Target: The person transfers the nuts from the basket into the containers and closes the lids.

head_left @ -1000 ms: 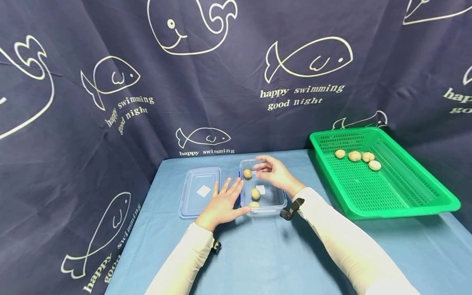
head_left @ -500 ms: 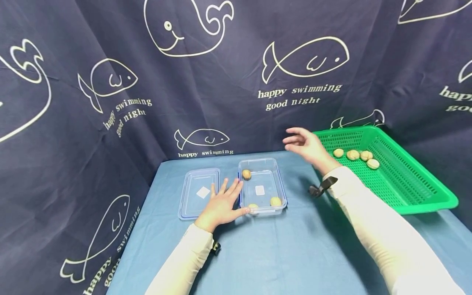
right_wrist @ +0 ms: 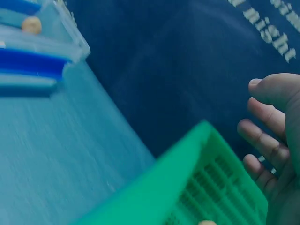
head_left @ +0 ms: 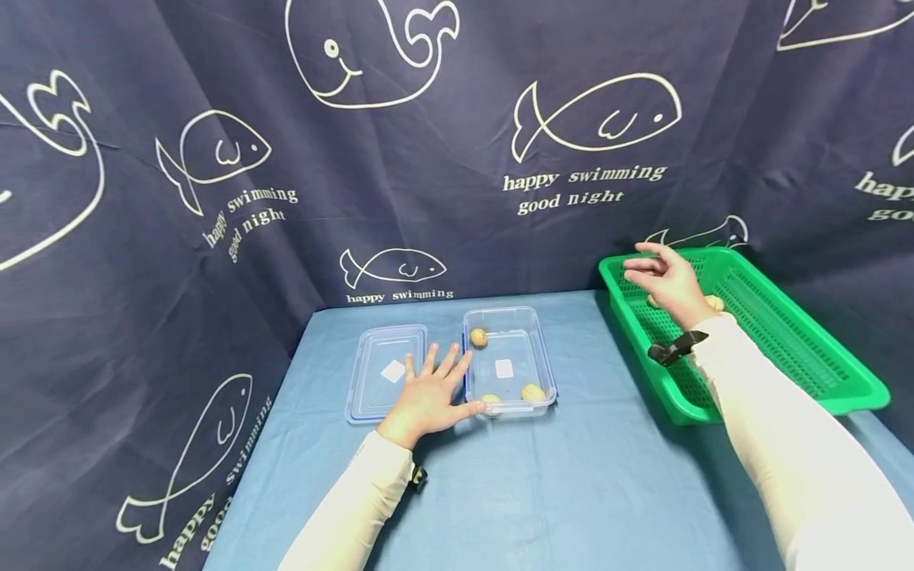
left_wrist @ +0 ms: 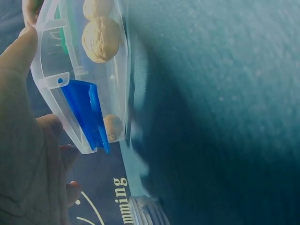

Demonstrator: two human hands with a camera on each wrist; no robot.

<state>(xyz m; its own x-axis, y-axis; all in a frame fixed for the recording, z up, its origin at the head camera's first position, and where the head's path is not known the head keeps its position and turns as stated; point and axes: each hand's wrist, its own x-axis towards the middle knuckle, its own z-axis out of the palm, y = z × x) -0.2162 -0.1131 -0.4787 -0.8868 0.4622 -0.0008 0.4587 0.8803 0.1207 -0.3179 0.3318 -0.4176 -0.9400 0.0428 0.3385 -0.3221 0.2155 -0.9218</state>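
Note:
A clear plastic box stands on the blue table with three walnuts in it: one at the far left, two at the near edge. My left hand lies flat, fingers spread, against the box's left wall, thumb at its near corner. The wrist view shows walnuts through the wall. My right hand hovers empty, fingers loosely apart, over the far left end of the green basket. A walnut shows beside that hand; others are hidden behind it.
The box's clear lid lies flat just left of my left hand. A dark curtain with white fish prints hangs close behind the table. Blue tabletop stretches between the box and the basket and toward me.
My right hand has left the clear box and swung right and up to the green basket. A walnut in the box rolled to the near right corner. The left hand has stayed put.

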